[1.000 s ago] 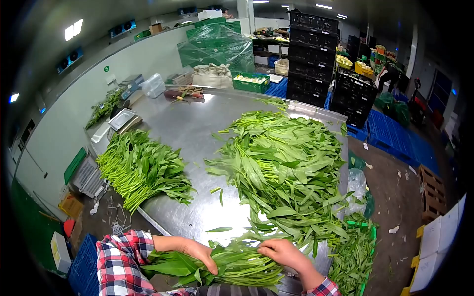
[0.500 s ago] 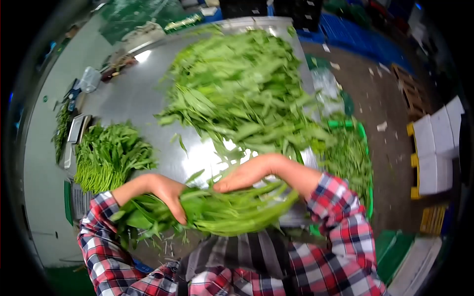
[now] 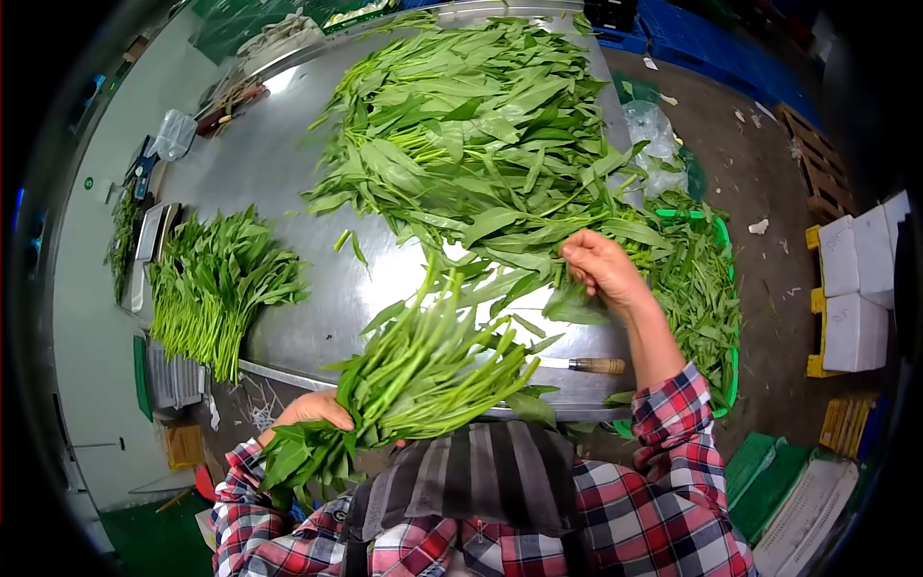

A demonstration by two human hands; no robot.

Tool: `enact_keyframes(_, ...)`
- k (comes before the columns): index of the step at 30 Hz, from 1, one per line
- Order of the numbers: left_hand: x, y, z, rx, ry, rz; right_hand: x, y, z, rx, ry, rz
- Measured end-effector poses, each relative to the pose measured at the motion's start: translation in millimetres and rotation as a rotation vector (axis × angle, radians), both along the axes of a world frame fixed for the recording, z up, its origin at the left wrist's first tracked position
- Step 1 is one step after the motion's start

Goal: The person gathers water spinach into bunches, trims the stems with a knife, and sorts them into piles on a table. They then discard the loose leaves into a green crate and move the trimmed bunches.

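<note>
My left hand (image 3: 325,411) is closed around a bunch of water spinach (image 3: 433,361), held over the table's near edge. Its leaves hang to the left and its pale stems fan out to the right. My right hand (image 3: 601,267) is raised at the near right side of a large pile of water spinach (image 3: 471,135), fingers curled together. A slightly blurred leaf (image 3: 574,306) hangs right under those fingers and seems pinched in them. Between my hands and the table edge lies a knife (image 3: 596,365) with a wooden handle.
The metal table (image 3: 260,163) carries a neat stack of water spinach (image 3: 221,288) at left, beside a scale (image 3: 154,233). A green crate (image 3: 733,370) full of greens stands at right. White boxes (image 3: 854,332) and a wooden pallet (image 3: 817,168) are farther right.
My right hand has left the bunch and moved up and right, towards the pile. The bunch's stems have swung upward in my left hand, and the knife now shows.
</note>
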State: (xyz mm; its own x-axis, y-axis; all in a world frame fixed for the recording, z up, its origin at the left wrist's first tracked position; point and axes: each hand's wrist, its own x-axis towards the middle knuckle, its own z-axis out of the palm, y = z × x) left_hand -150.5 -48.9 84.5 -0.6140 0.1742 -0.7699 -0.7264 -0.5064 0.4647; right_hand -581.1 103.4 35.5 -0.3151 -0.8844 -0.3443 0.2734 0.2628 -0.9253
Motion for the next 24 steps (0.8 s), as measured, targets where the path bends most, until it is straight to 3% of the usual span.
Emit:
enact_keyframes(3,-30,-1,29,-0.120,0.091,-0.329,-20,-11,12,-0.063,0.224,0.071)
enact_keyframes(5,-58,-4,51,-0.175,0.253,-0.619,-20,-29,25,-0.179,0.452,0.221)
enact_keyframes(7,-74,-1,67,-0.210,0.293,-0.752,-6,-42,46,-0.287,0.640,0.369)
enact_keyframes(10,-98,9,90,-0.381,0.396,-0.795,47,-64,60,-0.449,0.623,0.742)
enact_keyframes(13,-111,13,104,-0.471,0.284,-0.978,115,-77,49,-0.529,0.409,1.178)
enact_keyframes(14,-123,14,116,-0.496,0.117,-1.197,132,-76,45,-0.510,0.318,1.275)
enact_keyframes(18,-124,16,122,-0.535,0.244,-1.199,156,-64,32,-0.442,0.186,1.346)
enact_keyframes(21,-98,8,100,-0.410,0.439,-0.883,127,-56,27,-0.471,0.425,0.950)
enact_keyframes(22,-100,9,102,-0.267,0.328,-0.805,110,-53,34,-0.401,0.441,0.921)
enact_keyframes(24,-91,18,94,-0.235,0.268,-0.638,94,-49,46,-0.350,0.464,0.925)
